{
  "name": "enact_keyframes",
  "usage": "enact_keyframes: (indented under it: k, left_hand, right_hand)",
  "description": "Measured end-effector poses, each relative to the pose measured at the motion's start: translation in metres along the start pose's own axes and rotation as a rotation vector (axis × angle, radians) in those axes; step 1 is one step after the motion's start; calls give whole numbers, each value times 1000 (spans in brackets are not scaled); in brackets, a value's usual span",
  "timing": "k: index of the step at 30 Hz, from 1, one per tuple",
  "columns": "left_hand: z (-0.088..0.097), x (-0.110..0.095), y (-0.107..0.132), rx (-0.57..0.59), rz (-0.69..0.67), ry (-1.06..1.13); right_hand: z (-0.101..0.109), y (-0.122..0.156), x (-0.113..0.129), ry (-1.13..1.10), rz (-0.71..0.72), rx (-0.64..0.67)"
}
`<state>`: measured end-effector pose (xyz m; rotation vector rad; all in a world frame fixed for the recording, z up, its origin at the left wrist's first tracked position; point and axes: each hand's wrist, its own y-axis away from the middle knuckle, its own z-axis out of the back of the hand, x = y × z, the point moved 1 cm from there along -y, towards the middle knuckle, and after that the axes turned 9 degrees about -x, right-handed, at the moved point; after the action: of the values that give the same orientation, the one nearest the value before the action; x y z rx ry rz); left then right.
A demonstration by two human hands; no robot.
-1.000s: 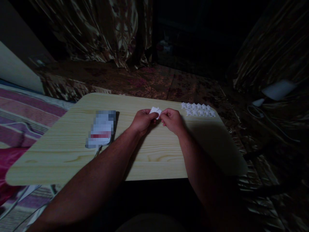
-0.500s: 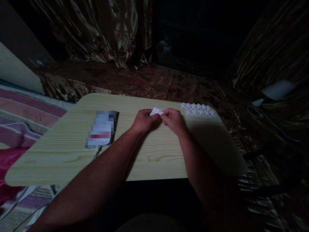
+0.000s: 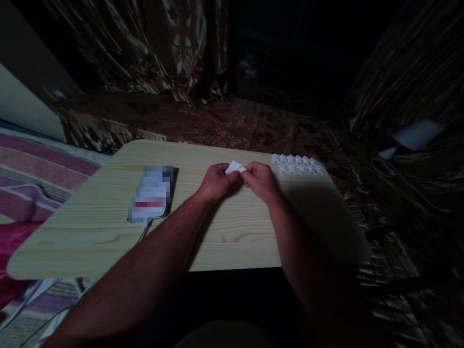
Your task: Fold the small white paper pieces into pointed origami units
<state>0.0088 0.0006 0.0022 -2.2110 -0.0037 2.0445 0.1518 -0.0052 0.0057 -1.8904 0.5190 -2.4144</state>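
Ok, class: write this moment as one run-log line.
left hand: holds paper | right hand: grips its edge | table: white pieces, two rows

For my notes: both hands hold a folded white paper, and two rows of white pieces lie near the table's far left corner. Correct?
No: the head view shows the white pieces near the far right corner of the table. Both hands hold the paper.

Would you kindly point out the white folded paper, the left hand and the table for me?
White folded paper (image 3: 234, 167): head view, on its visible upper part.
Left hand (image 3: 216, 182): head view, on the back of the hand.
Table (image 3: 232, 234): head view, on its bare wood-grained top.
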Motion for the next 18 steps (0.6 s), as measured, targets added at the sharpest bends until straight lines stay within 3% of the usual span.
enact_keyframes:
  k: [6,18]
  left_hand:
    - [-4,-6,2,-38,33,115]
    - [-4,-3,1,-88,22,147]
  right_hand:
    - [-3,3,5,-66,-68,-45]
    - [-2,3,3,-103,-24,-1]
